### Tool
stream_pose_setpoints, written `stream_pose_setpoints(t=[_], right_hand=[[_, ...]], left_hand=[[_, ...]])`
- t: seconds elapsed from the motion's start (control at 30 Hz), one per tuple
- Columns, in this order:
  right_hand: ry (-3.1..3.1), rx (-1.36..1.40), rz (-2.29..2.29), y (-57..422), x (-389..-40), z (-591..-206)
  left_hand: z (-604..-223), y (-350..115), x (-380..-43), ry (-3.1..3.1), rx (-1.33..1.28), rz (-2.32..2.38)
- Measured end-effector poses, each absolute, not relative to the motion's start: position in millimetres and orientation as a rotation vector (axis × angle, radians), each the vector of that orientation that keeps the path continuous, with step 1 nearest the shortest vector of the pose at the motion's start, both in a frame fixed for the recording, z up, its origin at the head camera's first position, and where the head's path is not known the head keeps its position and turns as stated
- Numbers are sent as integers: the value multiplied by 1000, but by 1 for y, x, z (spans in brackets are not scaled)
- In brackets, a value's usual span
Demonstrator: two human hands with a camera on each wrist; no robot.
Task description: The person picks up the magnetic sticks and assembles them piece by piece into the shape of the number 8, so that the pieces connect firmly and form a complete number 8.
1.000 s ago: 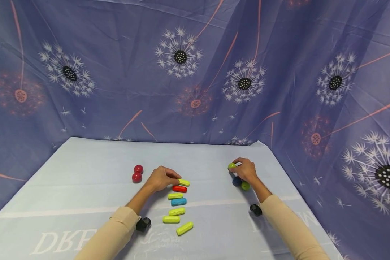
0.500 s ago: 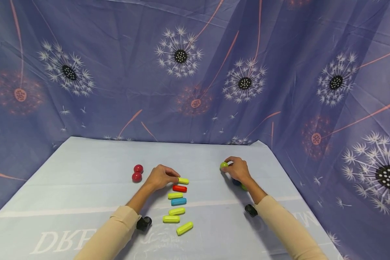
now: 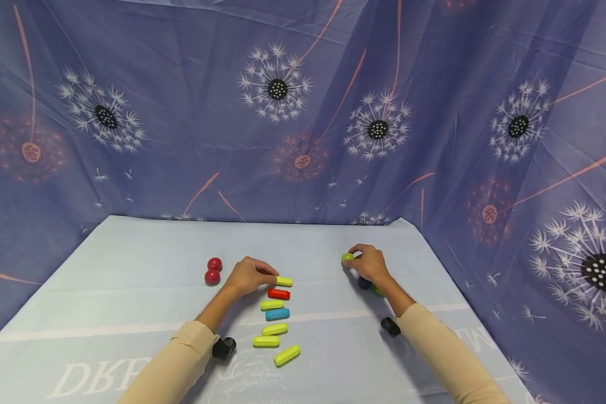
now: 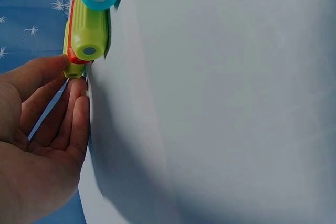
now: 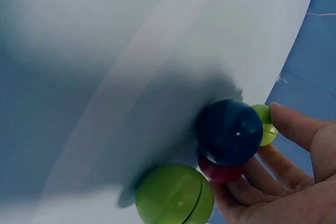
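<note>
In the head view my left hand [image 3: 248,276] pinches the near end of a yellow-green ribbed plastic bar [image 3: 285,281], at the far end of a loose column of such bars. Just below it lies a red bar [image 3: 279,294], followed by another yellow-green bar [image 3: 272,305] and a blue bar [image 3: 278,314]. My right hand [image 3: 373,266] pinches a green ball [image 3: 347,257] between thumb and fingers. Beneath that hand sit a dark blue ball [image 5: 230,132] and a second green ball [image 5: 173,195], both partly hidden in the head view. A dark red ball [image 5: 221,172] shows behind the blue one.
Two red balls [image 3: 212,276] stand together left of my left hand. Several more yellow-green bars [image 3: 266,341] lie nearer me. A pale cloth covers the table [image 3: 146,269], and a blue dandelion-print curtain [image 3: 192,112] hangs behind and at the sides.
My right hand has moved left with the green ball, away from the blue ball, then stayed nearly still. My left hand has shifted its yellow-green bar slightly away from the red bar.
</note>
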State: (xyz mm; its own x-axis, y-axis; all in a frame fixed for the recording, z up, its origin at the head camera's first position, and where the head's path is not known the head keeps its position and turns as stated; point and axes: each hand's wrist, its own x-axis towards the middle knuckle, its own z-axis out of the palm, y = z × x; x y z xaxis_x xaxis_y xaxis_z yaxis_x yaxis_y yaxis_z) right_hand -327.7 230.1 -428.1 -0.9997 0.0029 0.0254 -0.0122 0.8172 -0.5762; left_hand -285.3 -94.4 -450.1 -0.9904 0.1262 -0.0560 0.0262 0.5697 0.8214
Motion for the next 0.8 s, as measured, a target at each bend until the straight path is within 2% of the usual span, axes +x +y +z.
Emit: stream_pose_setpoints(t=[0.8], right_hand=[[-2929, 94, 991, 212, -328, -428]], left_hand=[[-451, -98, -288, 2624, 51, 1526]])
